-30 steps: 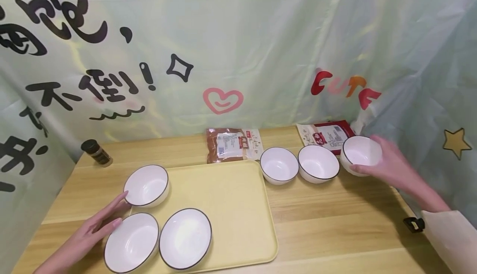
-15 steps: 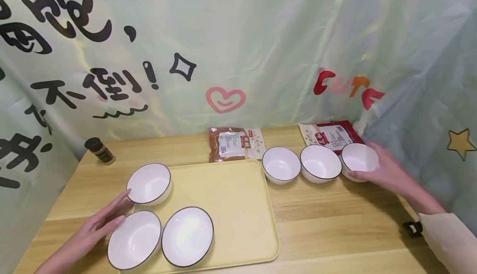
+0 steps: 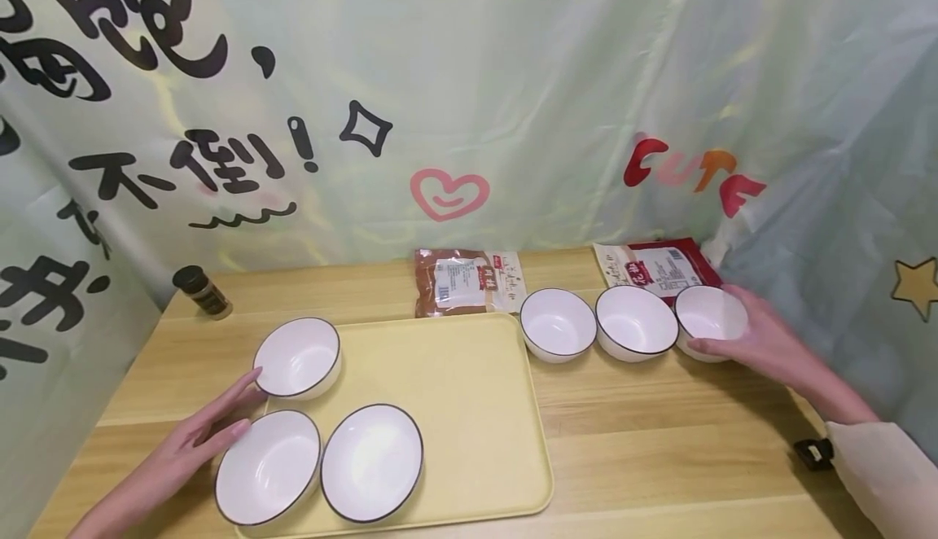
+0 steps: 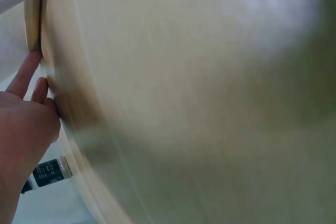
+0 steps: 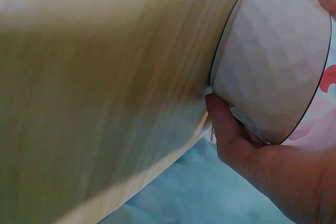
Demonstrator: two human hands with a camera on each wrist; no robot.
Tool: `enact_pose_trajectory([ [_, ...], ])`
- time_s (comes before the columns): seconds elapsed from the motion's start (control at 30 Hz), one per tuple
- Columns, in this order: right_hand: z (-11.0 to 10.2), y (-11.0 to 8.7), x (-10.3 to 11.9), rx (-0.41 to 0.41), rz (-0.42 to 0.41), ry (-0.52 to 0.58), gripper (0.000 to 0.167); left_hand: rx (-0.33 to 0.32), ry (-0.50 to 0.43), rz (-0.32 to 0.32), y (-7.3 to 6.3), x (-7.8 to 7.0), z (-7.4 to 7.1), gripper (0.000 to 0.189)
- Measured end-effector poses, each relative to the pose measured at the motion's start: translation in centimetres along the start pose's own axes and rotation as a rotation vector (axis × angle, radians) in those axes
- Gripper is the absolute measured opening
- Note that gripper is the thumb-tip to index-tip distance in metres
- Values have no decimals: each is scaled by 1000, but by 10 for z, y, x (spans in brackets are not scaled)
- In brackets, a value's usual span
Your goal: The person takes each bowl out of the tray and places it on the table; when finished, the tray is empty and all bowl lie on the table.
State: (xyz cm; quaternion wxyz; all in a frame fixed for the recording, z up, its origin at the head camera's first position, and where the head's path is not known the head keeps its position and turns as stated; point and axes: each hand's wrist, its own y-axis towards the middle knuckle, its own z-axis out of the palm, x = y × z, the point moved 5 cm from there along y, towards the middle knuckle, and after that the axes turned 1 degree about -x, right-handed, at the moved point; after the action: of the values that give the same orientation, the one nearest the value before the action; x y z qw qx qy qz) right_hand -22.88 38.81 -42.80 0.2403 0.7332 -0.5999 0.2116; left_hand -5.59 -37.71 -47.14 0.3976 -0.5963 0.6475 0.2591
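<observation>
My right hand holds the rightmost white bowl, thumb at its near side and fingers round its far side. The right wrist view shows that bowl's faceted wall standing on the wood. Two more black-rimmed bowls line up to its left, a middle one and one beside the tray. My left hand lies with fingers extended, index at the edge of the back left bowl and thumb over the rim of the front left bowl. A third bowl stands right of that one.
The left bowls are on or overlap a yellow tray. A brown food packet and a red one lie at the table's back edge, near a printed curtain. A black-capped spice jar lies at back left.
My right hand has lowered the rightmost bowl slightly, bringing it level with its row. The left hand keeps its place by the bowls. The whole view has shifted a little rightward.
</observation>
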Motion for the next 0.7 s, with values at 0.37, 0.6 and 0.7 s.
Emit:
enact_pose_trajectory([
  [0.37,-1,3,-2,39,1,23,113,-21,9,33,0,0,1,68],
  [0.6,1,2,-4,27,23,97,108,-12,5,1,1,0,1,67],
  [0.7,0,0,-4,12,62,130,106,-12,3,1,1,-1,2,67],
])
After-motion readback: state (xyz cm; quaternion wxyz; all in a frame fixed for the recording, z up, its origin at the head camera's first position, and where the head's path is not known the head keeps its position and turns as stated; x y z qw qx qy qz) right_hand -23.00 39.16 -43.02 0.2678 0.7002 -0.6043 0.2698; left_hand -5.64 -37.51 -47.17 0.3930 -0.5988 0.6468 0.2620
